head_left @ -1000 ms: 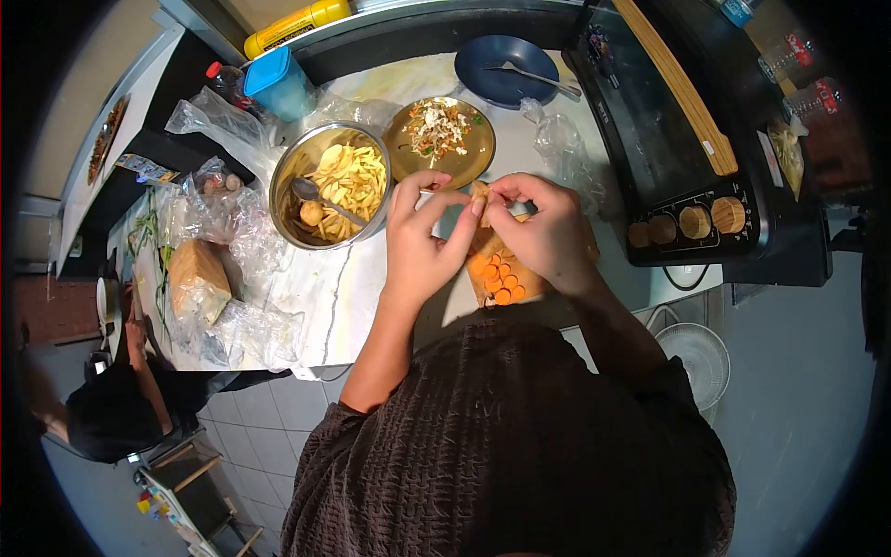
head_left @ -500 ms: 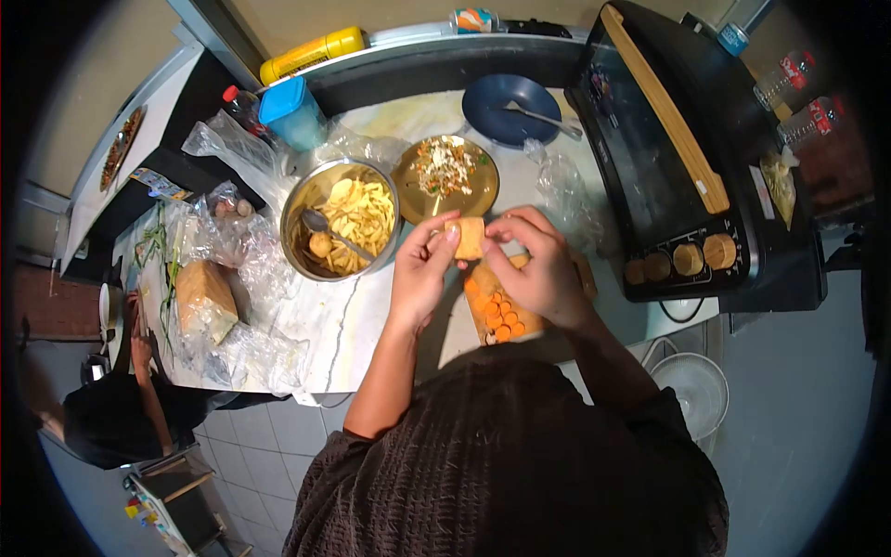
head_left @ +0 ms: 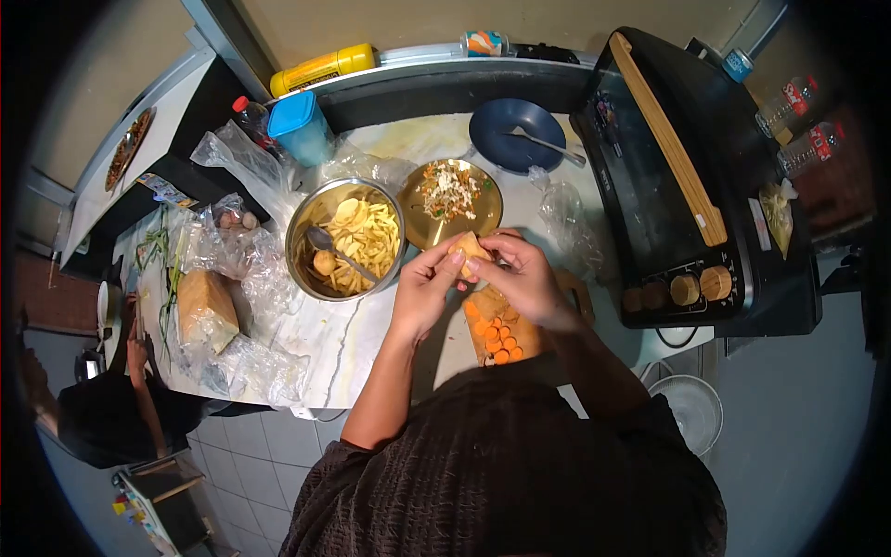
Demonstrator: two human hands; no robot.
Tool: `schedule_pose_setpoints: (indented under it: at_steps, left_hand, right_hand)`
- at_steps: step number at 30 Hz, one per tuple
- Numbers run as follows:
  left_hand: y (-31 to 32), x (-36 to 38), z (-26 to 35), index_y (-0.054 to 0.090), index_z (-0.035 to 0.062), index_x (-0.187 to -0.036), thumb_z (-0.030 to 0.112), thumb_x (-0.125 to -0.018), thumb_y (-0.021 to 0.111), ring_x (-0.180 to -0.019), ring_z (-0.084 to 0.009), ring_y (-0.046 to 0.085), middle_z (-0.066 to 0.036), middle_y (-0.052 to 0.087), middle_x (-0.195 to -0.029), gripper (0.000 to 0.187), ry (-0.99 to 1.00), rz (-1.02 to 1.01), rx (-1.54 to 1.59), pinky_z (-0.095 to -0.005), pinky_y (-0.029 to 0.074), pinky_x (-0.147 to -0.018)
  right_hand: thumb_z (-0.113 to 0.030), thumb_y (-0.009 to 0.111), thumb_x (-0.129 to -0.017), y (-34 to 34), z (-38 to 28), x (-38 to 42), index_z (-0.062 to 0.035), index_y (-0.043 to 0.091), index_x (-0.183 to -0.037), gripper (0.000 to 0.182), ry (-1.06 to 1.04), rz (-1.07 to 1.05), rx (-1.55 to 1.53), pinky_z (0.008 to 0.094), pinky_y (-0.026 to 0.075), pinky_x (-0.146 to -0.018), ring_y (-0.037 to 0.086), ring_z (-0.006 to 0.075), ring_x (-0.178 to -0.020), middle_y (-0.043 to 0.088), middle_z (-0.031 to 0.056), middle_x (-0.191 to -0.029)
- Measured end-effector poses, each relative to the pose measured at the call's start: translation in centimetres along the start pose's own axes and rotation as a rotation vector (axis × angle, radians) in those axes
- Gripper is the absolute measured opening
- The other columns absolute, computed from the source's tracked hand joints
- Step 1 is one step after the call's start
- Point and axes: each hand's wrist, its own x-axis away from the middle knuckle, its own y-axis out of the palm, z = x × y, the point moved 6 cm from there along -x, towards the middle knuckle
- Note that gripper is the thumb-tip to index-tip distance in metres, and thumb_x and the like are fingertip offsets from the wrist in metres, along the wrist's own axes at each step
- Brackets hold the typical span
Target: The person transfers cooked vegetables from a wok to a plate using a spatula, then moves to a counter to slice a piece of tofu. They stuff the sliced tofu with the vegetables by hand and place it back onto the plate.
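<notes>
Between my left hand (head_left: pixel 427 290) and my right hand (head_left: pixel 527 286) is a small tan, block-shaped piece of food (head_left: pixel 471 249). Fingers and thumbs of both hands press on it, hiding part of it. Below the hands lies a wooden cutting board (head_left: pixel 529 345) with round carrot slices (head_left: pixel 497 334) and other tan pieces partly covered by the right hand. Just beyond, a gold plate (head_left: pixel 481 223) bears a shredded mixture (head_left: pixel 447 188) of white, orange and green bits. Left of the hands, a steel bowl (head_left: pixel 295 269) holds cut yellow strips (head_left: pixel 373 230) and a spoon (head_left: pixel 320 238).
A black oven (head_left: pixel 640 167) stands at right. A dark blue plate (head_left: pixel 492 139) with a fork (head_left: pixel 552 147) lies at the back. Plastic bags (head_left: pixel 264 367), a bread-like loaf (head_left: pixel 206 306) and a blue-lidded container (head_left: pixel 299 130) occupy the left. Another person (head_left: pixel 111 418) is at far left.
The tan piece has turned and tilted between my fingers. My right hand has come closer to the left around it. The whole view has shifted slightly, so the counter appears lower.
</notes>
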Motion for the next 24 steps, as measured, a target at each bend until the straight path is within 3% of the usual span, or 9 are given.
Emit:
schedule_pose_setpoints:
  at_steps: [6, 9, 15, 19, 22, 24]
  left_hand:
    - [-0.4, -0.5, 0.0, 0.052, 0.0022, -0.127, 0.012, -0.094, 0.052, -0.079, -0.0087, 0.058, -0.005, 0.064, -0.100, 0.034, 0.018, 0.010, -0.046, -0.0219, 0.047, -0.068]
    - [-0.5, -1.0, 0.0, 0.052, 0.0022, -0.128, 0.011, -0.094, 0.053, -0.079, -0.0086, 0.058, -0.005, 0.064, -0.100, 0.035, 0.030, 0.001, -0.009, -0.0222, 0.047, -0.069]
    - [-0.8, -2.5, 0.4, 0.053, 0.0021, -0.127, 0.012, -0.094, 0.054, -0.078, -0.0087, 0.058, -0.005, 0.064, -0.100, 0.034, 0.019, 0.029, -0.002, -0.0223, 0.047, -0.069]
    - [-1.4, -3.8, 0.8, 0.053, 0.0002, -0.126, 0.013, -0.094, 0.053, -0.079, -0.0086, 0.057, -0.005, 0.063, -0.103, 0.034, 0.042, 0.055, -0.009, -0.0228, 0.046, -0.069]
    - [-1.7, -4.6, 1.0, 0.053, 0.0006, -0.126, 0.012, -0.094, 0.054, -0.079, -0.0085, 0.057, -0.005, 0.063, -0.103, 0.035, 0.041, 0.068, 0.022, -0.0226, 0.047, -0.069]
    - [-2.1, -5.1, 1.1, 0.052, 0.0015, -0.127, 0.013, -0.093, 0.054, -0.079, -0.0090, 0.058, -0.005, 0.063, -0.104, 0.036, 0.042, 0.070, 0.017, -0.0232, 0.048, -0.071]
  right_hand:
    - [-0.008, 0.065, -0.085, 0.4, -0.9, -0.9, 0.0056, 0.062, -0.103, 0.023, -0.032, 0.000, 0.130, 0.0224, 0.048, -0.069, 0.059, 0.0088, -0.080, 0.055, 0.0039, -0.096]
    - [-0.005, 0.064, -0.084, 0.3, 0.4, -1.5, 0.0045, 0.063, -0.100, 0.018, 0.037, 0.085, -0.152, 0.0223, 0.046, -0.068, 0.058, 0.0081, -0.079, 0.058, 0.0026, -0.088]
    - [-0.005, 0.064, -0.085, 0.5, 0.1, -3.3, 0.0037, 0.062, -0.099, 0.017, 0.070, 0.158, -0.185, 0.0234, 0.049, -0.068, 0.059, 0.0089, -0.077, 0.061, 0.0031, -0.084]
    - [-0.007, 0.063, -0.085, 0.7, -0.4, -4.2, 0.0029, 0.061, -0.101, 0.019, 0.015, 0.196, -0.185, 0.0234, 0.050, -0.068, 0.059, 0.0092, -0.078, 0.063, 0.0042, -0.088]
    - [-0.008, 0.063, -0.086, 0.4, 0.7, -4.8, 0.0027, 0.061, -0.106, 0.023, 0.144, 0.186, -0.247, 0.0232, 0.049, -0.070, 0.060, 0.0095, -0.080, 0.064, 0.0055, -0.092]
    - [-0.010, 0.066, -0.084, -0.1, 2.3, -5.9, 0.0027, 0.059, -0.111, 0.031, 0.138, 0.157, -0.301, 0.0250, 0.048, -0.079, 0.060, 0.0102, -0.088, 0.064, 0.0082, -0.097]
